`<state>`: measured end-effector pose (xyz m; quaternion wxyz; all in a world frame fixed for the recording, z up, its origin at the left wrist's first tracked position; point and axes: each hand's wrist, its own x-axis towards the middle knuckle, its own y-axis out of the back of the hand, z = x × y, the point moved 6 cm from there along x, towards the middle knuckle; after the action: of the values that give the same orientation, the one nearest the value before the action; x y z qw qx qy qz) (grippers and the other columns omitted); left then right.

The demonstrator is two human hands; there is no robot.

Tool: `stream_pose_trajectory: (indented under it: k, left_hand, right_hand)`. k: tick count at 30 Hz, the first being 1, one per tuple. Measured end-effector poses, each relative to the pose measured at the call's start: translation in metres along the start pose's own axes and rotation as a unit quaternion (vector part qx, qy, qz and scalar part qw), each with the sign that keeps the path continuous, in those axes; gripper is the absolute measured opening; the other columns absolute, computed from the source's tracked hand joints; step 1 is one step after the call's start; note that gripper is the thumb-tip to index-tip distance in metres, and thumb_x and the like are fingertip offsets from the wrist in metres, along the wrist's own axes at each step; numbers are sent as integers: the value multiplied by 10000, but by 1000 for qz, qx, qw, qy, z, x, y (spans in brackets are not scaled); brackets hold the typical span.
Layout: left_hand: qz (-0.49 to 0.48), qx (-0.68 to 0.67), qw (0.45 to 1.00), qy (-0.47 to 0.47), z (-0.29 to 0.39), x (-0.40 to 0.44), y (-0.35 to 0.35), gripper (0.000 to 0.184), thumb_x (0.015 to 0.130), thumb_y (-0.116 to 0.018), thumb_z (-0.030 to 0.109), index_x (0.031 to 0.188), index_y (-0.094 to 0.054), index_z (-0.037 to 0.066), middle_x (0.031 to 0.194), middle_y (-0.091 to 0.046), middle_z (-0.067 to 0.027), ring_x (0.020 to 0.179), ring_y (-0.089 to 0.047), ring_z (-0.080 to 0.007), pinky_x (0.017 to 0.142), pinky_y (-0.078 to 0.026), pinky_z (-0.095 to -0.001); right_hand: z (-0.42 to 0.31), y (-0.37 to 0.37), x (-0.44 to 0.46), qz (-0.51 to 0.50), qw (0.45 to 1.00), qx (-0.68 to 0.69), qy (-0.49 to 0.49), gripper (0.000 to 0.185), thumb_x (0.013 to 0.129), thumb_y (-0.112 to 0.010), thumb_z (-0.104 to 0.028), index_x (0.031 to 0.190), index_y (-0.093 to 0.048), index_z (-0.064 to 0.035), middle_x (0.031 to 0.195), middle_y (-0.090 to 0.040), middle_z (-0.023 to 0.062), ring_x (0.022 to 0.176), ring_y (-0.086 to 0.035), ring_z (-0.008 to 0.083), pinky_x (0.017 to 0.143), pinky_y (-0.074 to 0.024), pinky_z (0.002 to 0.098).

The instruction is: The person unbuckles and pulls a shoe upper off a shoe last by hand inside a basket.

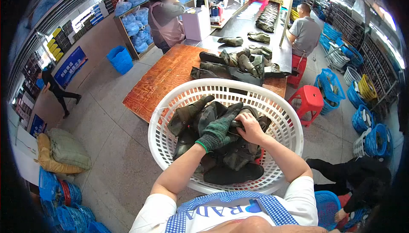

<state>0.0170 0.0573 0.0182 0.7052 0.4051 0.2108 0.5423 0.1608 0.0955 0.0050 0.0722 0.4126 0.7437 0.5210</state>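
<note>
So, grasping at one dark shoe (234,123) with bare right hand (250,126), with fingers curled over its edge. Resting left hand (218,127), in green glove (208,139), palm down on the pile just to the left, with fingers stretched toward far side; cannot tell if clenched on anything, undersides hidden. Working with both hands inside white basket (226,81), over jumbled shoes (187,116). Can make out black sole (233,175) turned up at near end, plus a bit of red at near right.

Past far rim, can see wooden table (157,84), with loose heap (247,65) of similar shoes on its right part. Farther on, metal bench (231,32) with shoes lined up in a row (268,16), plus white box (197,23) at left.

To right, can see red stool (307,97), then person in grey (304,31) seated beyond. Near right, person in black (362,173) beside blue basket (327,207). To far left, person in pink apron (168,24) standing by table, blue bin (120,59) on floor, walker in black (55,86). Near left, sacks (70,150).
</note>
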Motion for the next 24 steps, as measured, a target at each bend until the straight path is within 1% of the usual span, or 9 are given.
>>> stream_pose_trajectory:
  k: [4, 8, 10, 11, 19, 24]
  left_hand:
    - [11, -17, 1000, -3, 7, -1, 6, 765, 780, -766, 257, 1470, -461, 128, 1293, -625, -212, 1170, -632, -374, 1004, -514, -454]
    - [19, -1, 1000, -18, -1, 0, -1, 779, 773, -770, 256, 1473, -454, 127, 1276, -634, -214, 1159, -636, -378, 999, -516, -456]
    - [17, -2, 1000, -19, -2, 0, -2, 790, 772, -775, 261, 1479, -447, 128, 1271, -635, -216, 1156, -638, -380, 997, -517, -458]
    - [15, -2, 1000, -17, -2, 0, -2, 798, 772, -778, 263, 1482, -442, 127, 1275, -634, -216, 1157, -637, -380, 998, -517, -457]
    - [17, -10, 1000, -19, 4, -1, 3, 850, 757, -802, 251, 1502, -414, 121, 1292, -627, -217, 1160, -638, -375, 1003, -519, -439]
    - [4, -16, 1000, -4, 3, -1, 2, 846, 757, -801, 248, 1501, -417, 120, 1310, -619, -214, 1181, -629, -372, 1012, -517, -438]
  right_hand:
    - [0, -1, -1, 5, 1000, 1, 6, 385, 790, -727, -68, 1139, -564, -53, 1128, -566, 158, 1140, -532, 380, 1007, -450, 468]
    - [0, 0, 0, 10, 1000, -4, 12, 387, 790, -726, -67, 1140, -562, -55, 1125, -566, 158, 1134, -532, 383, 1003, -450, 469]
    - [1, -1, 0, 8, 1000, -12, 18, 384, 802, -717, -101, 1151, -564, -50, 1128, -569, 161, 1123, -534, 376, 994, -451, 472]
    - [2, -2, 0, 7, 1000, -16, 21, 384, 809, -713, -118, 1156, -565, -47, 1130, -571, 163, 1118, -535, 372, 990, -452, 473]
    - [3, -4, -1, 7, 1000, -13, 13, 385, 802, -711, -114, 1151, -562, -46, 1124, -572, 168, 1116, -537, 375, 984, -455, 474]
    - [3, -3, -1, 7, 1000, -10, 10, 387, 802, -712, -113, 1152, -561, -46, 1124, -571, 169, 1116, -536, 376, 986, -454, 473]
